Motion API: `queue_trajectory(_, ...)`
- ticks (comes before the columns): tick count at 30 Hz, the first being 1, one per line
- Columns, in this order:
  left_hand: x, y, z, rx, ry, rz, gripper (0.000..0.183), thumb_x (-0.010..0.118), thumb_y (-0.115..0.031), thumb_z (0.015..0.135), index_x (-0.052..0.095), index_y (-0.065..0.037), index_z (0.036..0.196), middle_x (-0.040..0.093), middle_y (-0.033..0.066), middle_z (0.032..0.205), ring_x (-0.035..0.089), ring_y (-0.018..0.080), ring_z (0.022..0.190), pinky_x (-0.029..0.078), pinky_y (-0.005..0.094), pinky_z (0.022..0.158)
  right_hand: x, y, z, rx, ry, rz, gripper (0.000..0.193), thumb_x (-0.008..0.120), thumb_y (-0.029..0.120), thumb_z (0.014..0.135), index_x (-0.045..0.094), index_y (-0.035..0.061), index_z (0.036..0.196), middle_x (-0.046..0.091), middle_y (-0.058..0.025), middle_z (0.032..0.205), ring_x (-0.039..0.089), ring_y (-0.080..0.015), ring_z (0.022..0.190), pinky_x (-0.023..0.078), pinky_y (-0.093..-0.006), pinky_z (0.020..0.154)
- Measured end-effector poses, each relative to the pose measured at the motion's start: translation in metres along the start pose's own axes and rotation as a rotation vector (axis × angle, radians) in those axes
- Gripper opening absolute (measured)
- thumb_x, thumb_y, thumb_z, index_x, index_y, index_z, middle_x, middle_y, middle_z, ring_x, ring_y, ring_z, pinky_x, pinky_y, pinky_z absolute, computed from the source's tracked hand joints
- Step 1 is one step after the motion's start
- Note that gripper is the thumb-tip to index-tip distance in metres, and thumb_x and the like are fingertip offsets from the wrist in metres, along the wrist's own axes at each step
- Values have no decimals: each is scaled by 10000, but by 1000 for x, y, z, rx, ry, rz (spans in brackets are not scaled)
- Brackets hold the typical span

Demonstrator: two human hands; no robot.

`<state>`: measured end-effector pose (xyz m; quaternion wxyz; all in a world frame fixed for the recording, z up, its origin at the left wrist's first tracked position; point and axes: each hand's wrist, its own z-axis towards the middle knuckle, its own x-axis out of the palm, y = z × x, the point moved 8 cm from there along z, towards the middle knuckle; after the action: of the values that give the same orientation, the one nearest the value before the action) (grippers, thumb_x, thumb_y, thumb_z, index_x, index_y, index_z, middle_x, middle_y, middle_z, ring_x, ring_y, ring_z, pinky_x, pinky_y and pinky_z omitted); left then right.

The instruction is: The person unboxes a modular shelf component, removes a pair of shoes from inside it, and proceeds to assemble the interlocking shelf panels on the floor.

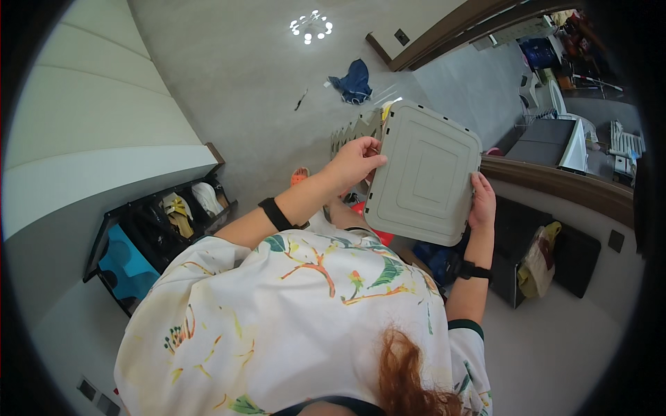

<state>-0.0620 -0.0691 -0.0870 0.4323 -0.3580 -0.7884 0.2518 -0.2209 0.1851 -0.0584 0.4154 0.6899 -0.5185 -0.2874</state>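
A grey square plastic panel (424,173) with rounded corners, nested raised squares and dark slots along its edges is held up in front of my body. My left hand (357,163) is closed on its left edge, thumb toward the face of the panel. At the opposite edge, my right hand (482,202) grips the panel with its fingers along the rim. Partly hidden behind the panel, a grey openwork plastic piece (352,132) shows beyond my left hand. A bit of yellow (388,109) peeks out at the panel's upper left corner.
To the left stands a black shoe rack (149,253) with shoes. A blue cloth (352,83) and a thin dark object (300,99) lie on the floor ahead. An orange clog (300,176) is near my feet. Right are a dark box (510,239), a cloth bag (540,260) and a wood-framed doorway.
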Motion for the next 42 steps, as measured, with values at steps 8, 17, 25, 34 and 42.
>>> queue_trajectory(8, 54, -95, -48, 684, 281, 425, 252, 593, 75, 700, 554, -72, 901, 542, 20, 826, 516, 145, 781, 442, 270, 681, -6, 102, -74, -652, 337, 69, 170, 531, 82, 856, 511, 51, 1022, 558, -84, 1004, 531, -202, 957, 382, -362, 921)
queue_trajectory(17, 90, -138, -97, 1354, 193, 943, 246, 581, 81, 563, 553, -105, 722, 566, 13, 881, 535, 243, 864, 449, 330, 738, 2, 159, -142, -916, 48, -411, 107, 653, 69, 703, 576, 29, 765, 503, -149, 1099, 521, -221, 983, 414, -330, 864)
queue_trajectory(25, 75, -113, -77, 1235, 132, 905, 248, 589, 118, 606, 595, -84, 750, 552, 74, 954, 528, 268, 925, 437, 372, 852, -4, 128, -138, -929, -61, -483, 137, 653, 62, 688, 587, 8, 795, 524, -146, 1077, 529, -201, 966, 432, -289, 811)
queue_trajectory(34, 60, -115, -62, 1121, 9, 657, 219, 564, 119, 659, 597, -66, 772, 491, 101, 1021, 519, 245, 919, 447, 302, 768, -1, 119, -139, -968, -163, -453, 131, 637, 45, 672, 584, 1, 783, 559, -137, 1023, 547, -189, 914, 436, -279, 793)
queue_trajectory(42, 50, -116, -52, 1022, -79, 771, 266, 552, 94, 677, 582, -64, 889, 462, 118, 1047, 494, 276, 985, 425, 335, 849, 33, 143, -173, -1178, -356, -803, 147, 631, 20, 639, 601, 3, 782, 585, -132, 939, 566, -208, 824, 453, -274, 719)
